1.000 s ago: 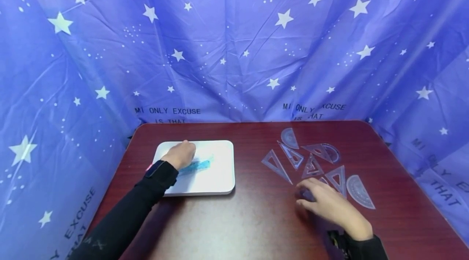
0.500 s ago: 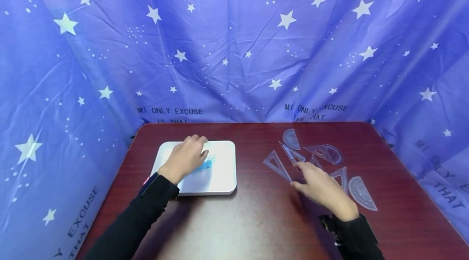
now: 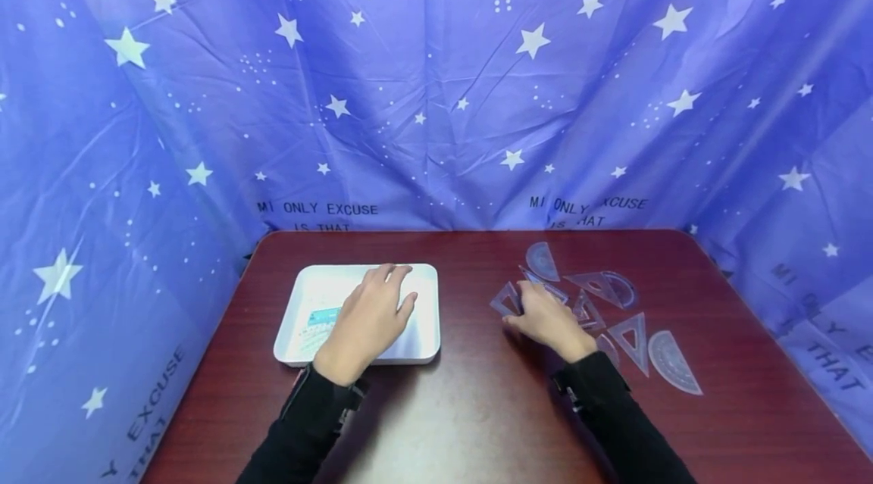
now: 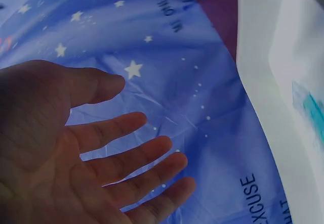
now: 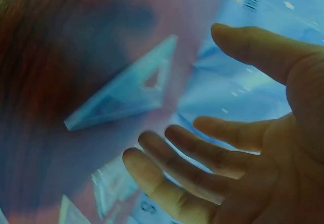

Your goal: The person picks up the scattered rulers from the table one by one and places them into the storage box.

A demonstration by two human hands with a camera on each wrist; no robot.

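Observation:
My left hand hovers over a white tray, fingers loosely spread. Its palm holds nothing in the left wrist view. Inside the tray lies a flat clear piece with a teal band, partly behind that hand; its kind is unclear. On the right, my right hand reaches to the leftmost clear set square and covers part of it. In the right wrist view, a set square lies beyond the fingertips, with a gap between thumb and fingers. No grip on it shows.
Several clear drawing pieces spread around the right hand, among them a set square, a protractor and another protractor farther back. A starry blue curtain surrounds the brown table behind and at the sides.
My left hand has moved right and nearer across the tray, uncovering its left part. My right hand has shifted left from the middle of the clear pieces to the leftmost set square.

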